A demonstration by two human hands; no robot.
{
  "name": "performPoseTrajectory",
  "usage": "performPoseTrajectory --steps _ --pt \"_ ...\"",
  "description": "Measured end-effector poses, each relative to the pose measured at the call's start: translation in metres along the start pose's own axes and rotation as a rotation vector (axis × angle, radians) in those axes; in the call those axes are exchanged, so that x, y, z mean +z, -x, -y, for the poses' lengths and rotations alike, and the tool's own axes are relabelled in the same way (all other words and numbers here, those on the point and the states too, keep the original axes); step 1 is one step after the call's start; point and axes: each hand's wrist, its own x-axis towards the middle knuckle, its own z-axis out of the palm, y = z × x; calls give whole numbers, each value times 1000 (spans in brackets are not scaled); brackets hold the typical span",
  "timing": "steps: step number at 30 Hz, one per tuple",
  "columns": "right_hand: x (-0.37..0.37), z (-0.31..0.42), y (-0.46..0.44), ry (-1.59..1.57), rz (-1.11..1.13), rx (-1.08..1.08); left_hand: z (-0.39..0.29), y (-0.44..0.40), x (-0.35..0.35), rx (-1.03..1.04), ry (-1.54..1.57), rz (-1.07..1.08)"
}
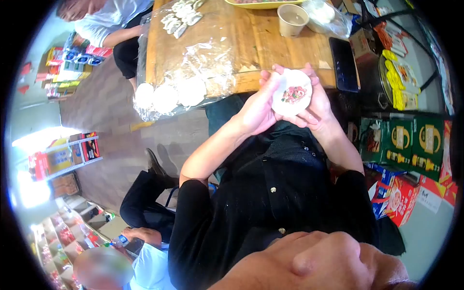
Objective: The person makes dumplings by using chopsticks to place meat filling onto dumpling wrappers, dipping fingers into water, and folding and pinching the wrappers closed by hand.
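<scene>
The left hand (258, 106) and right hand (320, 104) are together holding a round white wrapper (291, 79) over the near edge of the desk (270, 41), fingers curling loosely about it; minced filling (294, 94) is lying at its middle; closing seems to be starting; the next move is probably calling for folding the wrapper, then pinching its rim.

I can see one meat-topped dumpling wrapper (293, 93), three bare round wrappers (192, 92), one smartphone (344, 65), one cup (292, 28).
</scene>
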Motion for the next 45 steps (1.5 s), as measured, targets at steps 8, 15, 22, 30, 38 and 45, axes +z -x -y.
performPoseTrajectory --steps 8,15,22,30,38,45 --pt "-39 3 31 -188 251 36 -14 -19 2 -227 -854 -15" --pt "-18 15 54 -340 -103 -90 -48 -61 1 302 -2018 -367" --pt "-4 34 66 -281 -6 -165 -73 -144 -36 696 -2544 -149" --pt "-6 37 69 -192 60 -151 -72 -160 -49 679 -2468 -103" --pt "-6 41 59 -142 44 -152 -72 -98 -24 713 -2106 -108" --pt "-15 35 46 -170 128 -125 -48 -38 -4 490 -2224 154"
